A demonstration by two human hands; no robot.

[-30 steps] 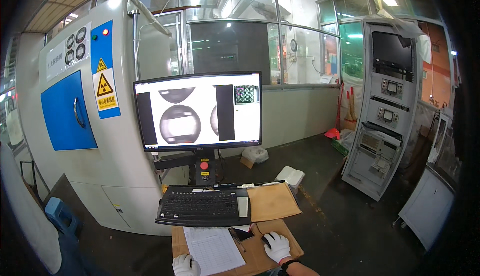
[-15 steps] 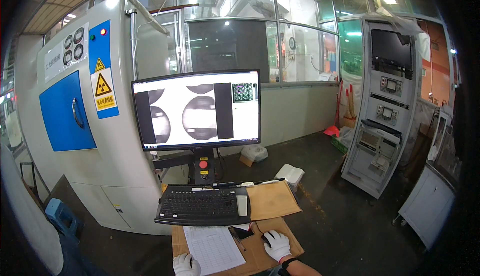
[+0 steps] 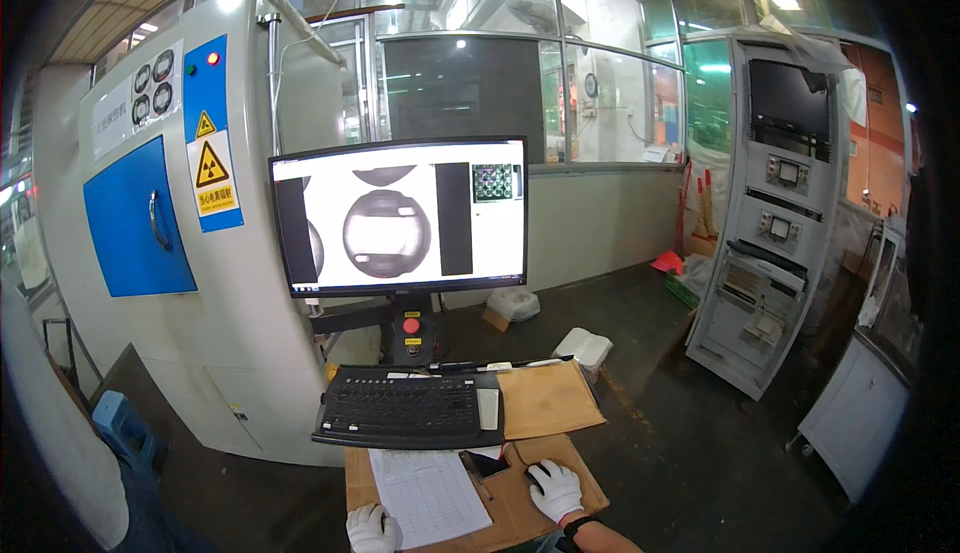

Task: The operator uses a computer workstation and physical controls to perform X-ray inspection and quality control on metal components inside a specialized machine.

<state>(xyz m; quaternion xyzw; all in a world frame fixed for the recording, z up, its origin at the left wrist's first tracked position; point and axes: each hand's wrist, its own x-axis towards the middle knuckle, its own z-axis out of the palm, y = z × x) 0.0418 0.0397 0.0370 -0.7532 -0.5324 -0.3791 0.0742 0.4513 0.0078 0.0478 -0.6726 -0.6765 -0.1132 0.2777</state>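
Note:
My right hand (image 3: 555, 491), in a white glove, is closed over a black computer mouse (image 3: 536, 476) on the brown cardboard (image 3: 569, 454). My left hand (image 3: 371, 530), also gloved in white, rests at the cardboard's near left corner. Its fingers are curled, and whatever lies under them is hidden. Beside it lies a printed table sheet (image 3: 430, 498). A pen (image 3: 477, 480) and a dark flat object (image 3: 489, 464) sit between sheet and mouse. Above stands a black keyboard (image 3: 400, 405). On the monitor (image 3: 400, 215) a large grey round shape shows on white.
A tan envelope (image 3: 550, 396) lies right of the keyboard. Under the monitor is a red button (image 3: 411, 326). At left rises a tall white cabinet (image 3: 255, 373) with a blue door (image 3: 138, 218); a blue stool (image 3: 125, 428) stands near it. An instrument rack (image 3: 745, 283) stands at right.
The picture on the monitor has shifted left: the large round shape moved left and its left neighbour is now only a sliver. Both hands stay in place; the view has shifted slightly.

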